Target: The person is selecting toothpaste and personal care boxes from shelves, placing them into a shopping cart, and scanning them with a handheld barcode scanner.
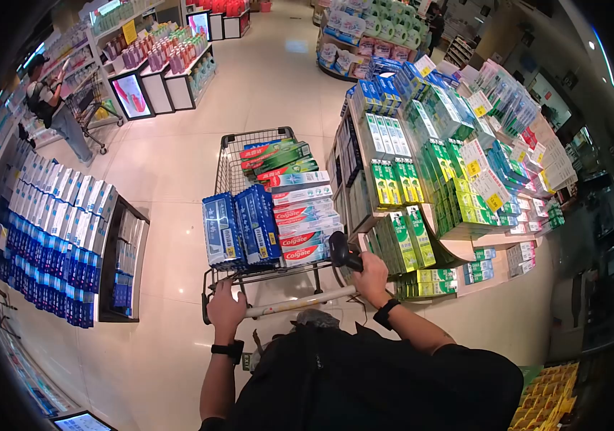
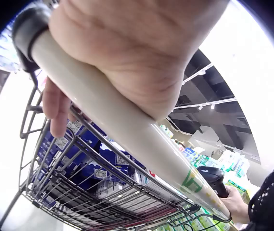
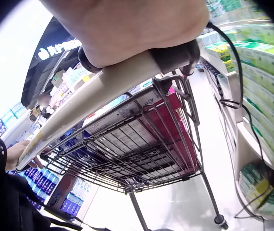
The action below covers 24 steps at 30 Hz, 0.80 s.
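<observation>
My left hand (image 1: 226, 309) rests its palm on the pale handle bar (image 1: 299, 302) of a wire shopping cart, near the bar's left end. Its fingers (image 2: 56, 108) reach over the bar and hang loosely beyond it. At the right end, my right hand (image 1: 373, 279) grips a black barcode scanner (image 1: 344, 253) and lies against the bar. A thin black cable (image 3: 240, 72) hangs down beside that hand. Inside the cart basket (image 1: 233, 154) are Colgate toothpaste boxes (image 1: 305, 241), blue packs (image 1: 255, 224) on the left, and green and red boxes (image 1: 278, 159) toward the front.
Close on the right stands a stepped display (image 1: 458, 248) of green and yellow boxes with price cards. To the left is a display of blue and white boxes (image 1: 62, 215). Another person (image 1: 59, 104) stands by a cart at upper left. Tiled floor (image 1: 256, 65) runs ahead between displays.
</observation>
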Available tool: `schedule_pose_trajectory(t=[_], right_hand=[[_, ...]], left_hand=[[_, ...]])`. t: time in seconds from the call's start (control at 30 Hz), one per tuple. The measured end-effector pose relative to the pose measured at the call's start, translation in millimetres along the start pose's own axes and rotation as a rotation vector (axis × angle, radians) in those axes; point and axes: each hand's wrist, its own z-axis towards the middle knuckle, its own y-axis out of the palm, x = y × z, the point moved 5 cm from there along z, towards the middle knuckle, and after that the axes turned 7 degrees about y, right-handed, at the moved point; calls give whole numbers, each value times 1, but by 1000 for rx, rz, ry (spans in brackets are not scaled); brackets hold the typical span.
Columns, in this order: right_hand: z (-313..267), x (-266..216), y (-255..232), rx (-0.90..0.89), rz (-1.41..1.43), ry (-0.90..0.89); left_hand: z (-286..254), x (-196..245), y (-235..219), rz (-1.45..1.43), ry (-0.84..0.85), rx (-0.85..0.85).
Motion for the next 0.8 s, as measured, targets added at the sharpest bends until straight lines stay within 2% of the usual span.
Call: schedule_pose_trajectory(t=[0.03, 0.17, 0.27, 0.37, 0.47, 0.53, 0.6, 0.67, 0.8], right_hand=[[1, 3, 3, -23, -25, 67], [17, -9, 19, 22, -53, 70], [22, -23, 41, 20, -58, 99], [55, -34, 51, 7, -51, 116], [63, -48, 61, -28, -59, 151], [75, -42, 54, 22, -77, 176], [108, -47, 50, 34, -79, 160], [124, -49, 63, 22, -57, 186], [162, -42, 67, 41, -103, 207]], left_hand=[[9, 0, 1, -13, 39, 0], [56, -7, -8, -8, 85, -5], [88, -21, -21, 16, 79, -69], [134, -21, -25, 2, 102, -84], [148, -36, -32, 3, 106, -98], [162, -21, -33, -10, 161, -46], [198, -6, -37, -21, 167, -69], [219, -13, -36, 4, 164, -95], [268, 3, -35, -7, 164, -194]])
